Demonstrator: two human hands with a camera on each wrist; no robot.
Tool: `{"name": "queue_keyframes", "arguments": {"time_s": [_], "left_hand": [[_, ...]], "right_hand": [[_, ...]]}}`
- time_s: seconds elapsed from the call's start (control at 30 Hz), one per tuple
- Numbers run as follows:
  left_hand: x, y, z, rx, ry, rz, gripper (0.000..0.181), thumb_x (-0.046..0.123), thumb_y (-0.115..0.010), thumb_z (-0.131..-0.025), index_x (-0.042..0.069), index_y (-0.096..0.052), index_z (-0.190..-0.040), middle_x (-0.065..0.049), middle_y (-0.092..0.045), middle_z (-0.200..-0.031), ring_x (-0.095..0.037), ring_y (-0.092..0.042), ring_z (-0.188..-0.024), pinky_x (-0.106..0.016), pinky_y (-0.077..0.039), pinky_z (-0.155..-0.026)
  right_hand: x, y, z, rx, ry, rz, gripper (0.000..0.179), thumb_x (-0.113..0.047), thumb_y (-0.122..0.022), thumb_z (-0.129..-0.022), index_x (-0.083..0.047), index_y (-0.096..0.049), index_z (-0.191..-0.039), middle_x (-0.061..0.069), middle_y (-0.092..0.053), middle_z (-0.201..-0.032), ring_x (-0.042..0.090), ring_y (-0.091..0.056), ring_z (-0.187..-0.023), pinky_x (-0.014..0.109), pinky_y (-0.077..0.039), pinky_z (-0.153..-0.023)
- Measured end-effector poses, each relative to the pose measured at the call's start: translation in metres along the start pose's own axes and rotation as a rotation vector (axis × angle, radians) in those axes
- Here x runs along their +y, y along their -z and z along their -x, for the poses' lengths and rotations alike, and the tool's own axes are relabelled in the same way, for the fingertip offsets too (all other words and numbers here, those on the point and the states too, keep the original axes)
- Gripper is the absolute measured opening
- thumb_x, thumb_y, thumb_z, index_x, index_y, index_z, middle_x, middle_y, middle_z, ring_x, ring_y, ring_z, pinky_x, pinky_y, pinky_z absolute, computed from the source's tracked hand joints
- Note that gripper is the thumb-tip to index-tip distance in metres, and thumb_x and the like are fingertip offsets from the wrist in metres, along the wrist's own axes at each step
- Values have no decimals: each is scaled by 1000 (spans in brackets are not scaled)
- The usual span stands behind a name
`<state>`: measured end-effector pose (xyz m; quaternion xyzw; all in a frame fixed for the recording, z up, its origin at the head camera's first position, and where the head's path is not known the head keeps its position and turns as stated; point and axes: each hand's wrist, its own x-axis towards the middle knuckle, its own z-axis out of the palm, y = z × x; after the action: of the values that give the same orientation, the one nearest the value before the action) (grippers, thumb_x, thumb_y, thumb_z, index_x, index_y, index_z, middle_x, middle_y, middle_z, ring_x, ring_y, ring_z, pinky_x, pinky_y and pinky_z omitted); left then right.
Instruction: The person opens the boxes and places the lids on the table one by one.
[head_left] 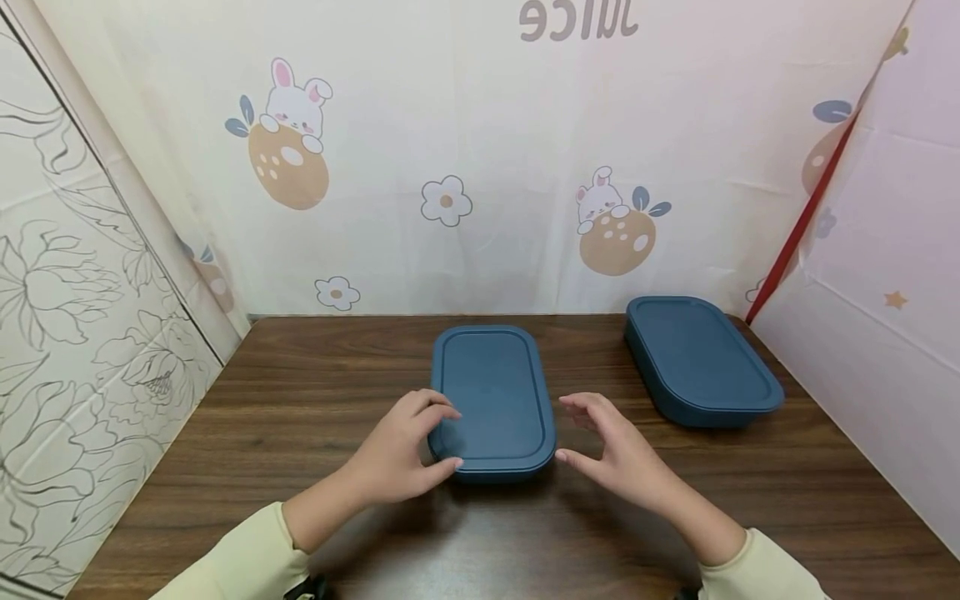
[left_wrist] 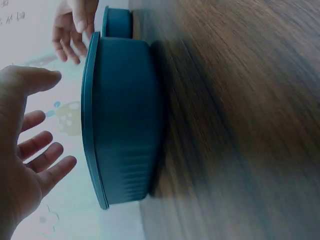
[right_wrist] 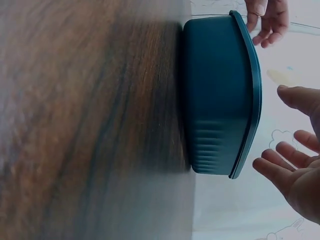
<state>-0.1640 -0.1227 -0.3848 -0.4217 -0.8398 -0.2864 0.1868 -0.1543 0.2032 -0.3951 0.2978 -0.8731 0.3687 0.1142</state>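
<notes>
From my distant post I judge that the work in hand is at an early point: the middle box (head_left: 491,396) stands flat on the tabletop (head_left: 315,367), its blue lid (left_wrist: 88,120) fitted, and neither hand has hold of it. The left hand (head_left: 405,450) hangs over the left edge of this box, the fingers loosely bent and well spread; the left wrist view shows a gap between them and the lid, so it grips nothing. The right hand (head_left: 618,450) is just beside the opposite edge, also apart from it, half opened and without any load. Gripping the box is therefore not yet done, as I read it. A second box (head_left: 701,354), of the same blue and also covered, stands well apart at the far right and is touched by no hand. The surface is dark brown with a wood grain. Behind it hangs a pale cloth (head_left: 510,250) printed with rabbits and flowers; at the left is a panel (head_left: 67,292) with line-drawn blossoms, and at the right a red strip (head_left: 802,225) runs slanting along the corner.
</notes>
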Motion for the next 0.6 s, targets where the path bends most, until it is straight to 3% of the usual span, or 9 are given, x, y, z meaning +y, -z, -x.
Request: {"name": "queue_keyframes", "arguments": {"time_s": [0.1, 0.23, 0.6], "left_hand": [[3, -2, -6, -80, -114, -71, 46, 26, -82, -77, 6, -64, -114, -9, -56, -120, -23, -53, -109, -40, -50, -89], [9, -3, -13, -204, -206, -174, 47, 31, -80, -79, 8, -63, -117, -13, -56, -124, -26, -53, -113, -45, -48, -93], [26, -9, -32, -484, -187, -381, 56, 45, -71, -87, 16, -57, -133, -9, -52, -135, -26, -51, -122, -47, -46, -98]], "right_hand": [[1, -1, -1, 0, 81, 102, 63, -12, -84, -77, -4, -52, -131, 8, -53, -131, 26, -52, -119, 41, -52, -90], [2, -1, -1, -31, 163, 191, 61, -14, -85, -76, -4, -55, -129, 10, -52, -137, 27, -48, -125, 47, -49, -91], [4, 1, -6, -154, 329, 252, 54, -13, -84, -76, -13, -62, -126, 12, -48, -143, 25, -45, -129, 44, -51, -92]]}}
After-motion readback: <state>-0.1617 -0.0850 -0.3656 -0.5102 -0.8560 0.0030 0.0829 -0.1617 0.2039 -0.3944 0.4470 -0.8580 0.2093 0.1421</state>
